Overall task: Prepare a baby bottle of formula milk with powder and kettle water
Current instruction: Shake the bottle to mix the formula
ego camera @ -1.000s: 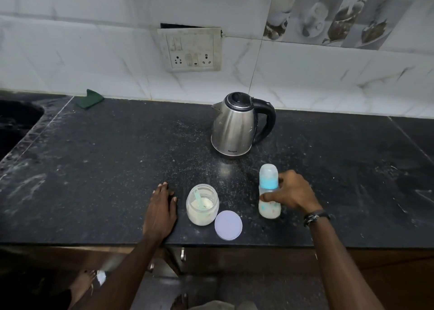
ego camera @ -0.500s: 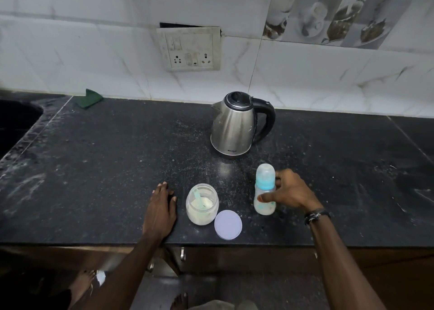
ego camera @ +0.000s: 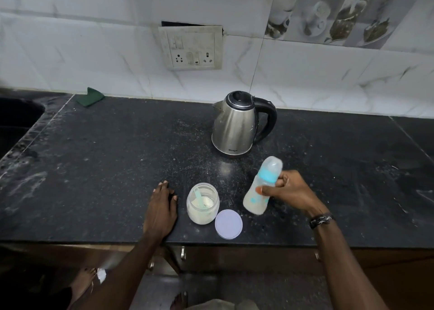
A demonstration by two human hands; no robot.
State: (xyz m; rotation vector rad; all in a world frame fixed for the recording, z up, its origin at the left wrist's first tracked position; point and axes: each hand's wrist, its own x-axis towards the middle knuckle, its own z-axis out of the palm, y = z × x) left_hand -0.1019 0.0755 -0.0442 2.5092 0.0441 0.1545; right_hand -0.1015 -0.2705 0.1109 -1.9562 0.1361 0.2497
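My right hand (ego camera: 287, 191) grips a baby bottle (ego camera: 261, 187) with a blue collar and a clear cap. The bottle holds milky liquid, is tilted with its top to the right, and looks blurred. Left of it stands an open jar of formula powder (ego camera: 203, 204) with a pale scoop inside, and its round lilac lid (ego camera: 228, 224) lies flat beside it. A steel kettle (ego camera: 237, 125) with a black handle stands behind. My left hand (ego camera: 160, 210) rests flat on the black counter (ego camera: 105, 168), left of the jar.
A green cloth (ego camera: 90, 97) lies at the back left by the wall. A dark sink (ego camera: 16, 119) opens at the far left. A socket plate (ego camera: 191, 47) is on the tiled wall. Cabinet handles (ego camera: 182, 253) sit below the counter's front edge.
The bottle has gone from upright to tilted, its base swung toward the lid, and it is blurred. My left hand, the jar, lid and kettle stay put.
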